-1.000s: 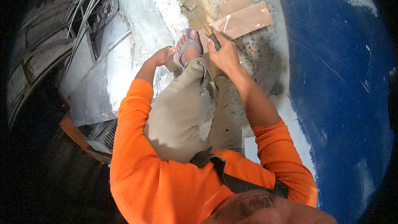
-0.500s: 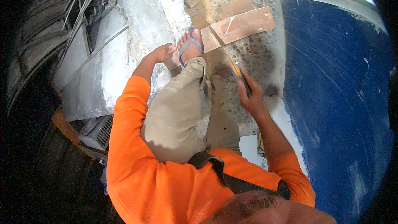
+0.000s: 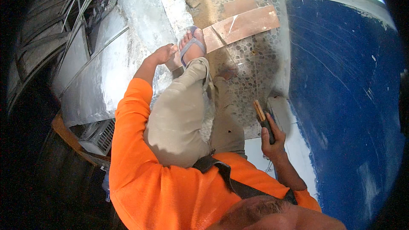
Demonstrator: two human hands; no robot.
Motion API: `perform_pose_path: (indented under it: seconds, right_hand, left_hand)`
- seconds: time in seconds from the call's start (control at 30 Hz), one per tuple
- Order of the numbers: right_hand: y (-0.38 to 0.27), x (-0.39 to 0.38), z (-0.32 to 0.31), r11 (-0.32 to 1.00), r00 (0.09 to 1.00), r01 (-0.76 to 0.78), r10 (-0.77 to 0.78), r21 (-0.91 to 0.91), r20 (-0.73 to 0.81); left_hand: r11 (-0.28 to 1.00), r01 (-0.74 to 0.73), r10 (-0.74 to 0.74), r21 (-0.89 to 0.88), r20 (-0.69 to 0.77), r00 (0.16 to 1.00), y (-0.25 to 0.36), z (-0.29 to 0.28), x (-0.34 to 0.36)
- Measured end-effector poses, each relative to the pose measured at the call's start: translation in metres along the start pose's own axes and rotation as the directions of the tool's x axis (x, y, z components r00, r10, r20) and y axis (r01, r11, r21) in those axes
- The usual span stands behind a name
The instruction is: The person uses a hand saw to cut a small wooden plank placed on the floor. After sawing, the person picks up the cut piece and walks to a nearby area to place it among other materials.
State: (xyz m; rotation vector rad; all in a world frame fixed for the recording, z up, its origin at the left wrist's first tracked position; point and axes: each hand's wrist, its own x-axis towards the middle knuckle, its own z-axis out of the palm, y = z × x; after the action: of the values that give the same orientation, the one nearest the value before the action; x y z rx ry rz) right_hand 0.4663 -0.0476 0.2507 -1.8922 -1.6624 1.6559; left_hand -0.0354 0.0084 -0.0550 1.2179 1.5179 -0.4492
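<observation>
Seen from the head camera, you crouch on a pebble-patterned floor (image 3: 255, 64) in an orange long-sleeved shirt (image 3: 140, 174) and beige trousers. Your right hand (image 3: 272, 140) is drawn back at your side, fingers wrapped tight around the dark handle of a tool (image 3: 264, 121) — its pale wooden end sticks up just above your knuckles; what kind of tool it is cannot be told. Just beyond that hand, a grey block (image 3: 279, 110) lies at the floor's edge, close to the tool's tip but apart from it.

Your left hand (image 3: 164, 54) reaches forward, fingers loosely curled and holding nothing, resting at the near end of a reddish-brown plank (image 3: 243, 25) where it meets the grey concrete ledge (image 3: 140, 25); whether the fingertips press on the plank or the ledge cannot be told. Right beside that hand, your foot in a blue sandal (image 3: 192, 47) stands on the plank's end. The plank runs away from the left hand, up and to the right — well ahead of the right hand. To the right of your right hand rises a blue painted wall (image 3: 341, 102).
</observation>
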Motion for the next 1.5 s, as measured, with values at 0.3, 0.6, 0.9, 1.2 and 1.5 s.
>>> perform_pose_path:
  seconds: [0.3,0.6,0.9,1.2,1.5]
  right_hand:
    - [-0.004,0.23,0.125,0.96,0.944,0.28,-0.272,0.02,-0.188]
    - [0.011,0.008,0.016,1.0,1.0,-0.002,0.001,0.014,0.028]
    - [0.015,0.196,0.119,0.956,0.943,0.283,-0.264,0.071,-0.203]
    - [0.026,0.076,0.06,0.994,0.993,0.112,-0.112,-0.001,-0.05]
    - [0.017,0.122,0.074,0.991,0.997,0.072,-0.073,0.115,0.011]
  left_hand:
    - [0.998,-0.059,0.059,-0.002,-0.001,0.998,0.002,-0.009,0.008]
    - [0.997,-0.072,0.072,0.007,-0.002,0.997,-0.031,0.019,0.018]
    - [0.997,-0.05,0.051,-0.059,0.017,0.999,0.012,-0.007,0.003]
    - [0.999,-0.014,0.014,-0.05,0.006,1.0,-0.008,0.005,0.0]
    - [0.999,-0.029,0.03,-0.041,0.032,0.999,-0.013,0.006,0.008]
